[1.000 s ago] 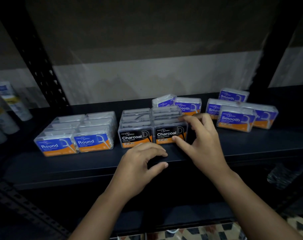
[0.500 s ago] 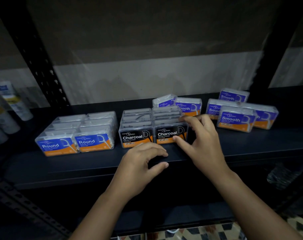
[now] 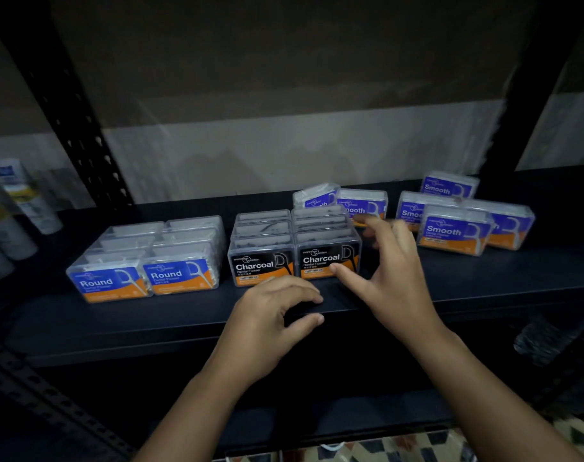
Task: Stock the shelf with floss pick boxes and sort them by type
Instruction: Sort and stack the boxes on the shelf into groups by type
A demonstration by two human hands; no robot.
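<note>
Our right hand (image 3: 392,281) is spread, thumb tip against the front label of the right-hand Charcoal boxes (image 3: 327,251), fingers reaching past their far side; those fingers are blurred, so we cannot tell whether they touch anything. Our left hand (image 3: 270,315) hovers just nearer us than the Charcoal block, fingers loosely curled over the shelf (image 3: 484,281) edge and holding nothing. Left of that hand sit the Round boxes (image 3: 150,261) in two tidy files. Beyond and to the right of the right hand lie the Smooth boxes (image 3: 450,225), scattered and angled, two of them tucked just behind the Charcoal rows. We judge the step in hand to be squaring the Charcoal group, then gathering the Smooth ones. To do it well, we should press evenly from side and front, keep labels facing us, and draw the stray Smooth boxes rightward without nudging the finished rows.
</note>
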